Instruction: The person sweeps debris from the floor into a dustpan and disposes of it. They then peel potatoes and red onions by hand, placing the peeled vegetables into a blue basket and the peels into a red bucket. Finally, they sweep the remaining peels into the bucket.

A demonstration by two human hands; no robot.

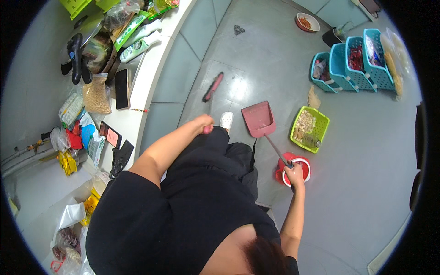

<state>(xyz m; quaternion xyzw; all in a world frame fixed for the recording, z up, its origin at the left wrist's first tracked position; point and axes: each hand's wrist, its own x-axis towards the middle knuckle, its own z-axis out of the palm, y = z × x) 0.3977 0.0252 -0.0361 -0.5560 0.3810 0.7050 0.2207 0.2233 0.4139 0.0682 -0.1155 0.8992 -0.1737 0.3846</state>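
My left hand (205, 123) is closed around the handle of a broom, and the handle's pink end shows below the fist. The pink broom head (213, 86) with dark bristles rests on the grey tiled floor, ahead of my white clog (226, 120). In my right hand (295, 174) is the grey handle of a long-handled dustpan (260, 118). Its pink pan lies on the floor to the right of the clog, the open edge facing away from me. Some small specks of dirt show in the pan. A red bucket (281, 172) with a white-rimmed top stands under my right hand.
A green basket (321, 129) holds garlic and a bottle. Beyond are blue stacked baskets (350, 80), a bowl (314, 22) and a dark crumpled scrap (239, 30). On the left, a white counter (137, 117) carries phones, bags and bottles.
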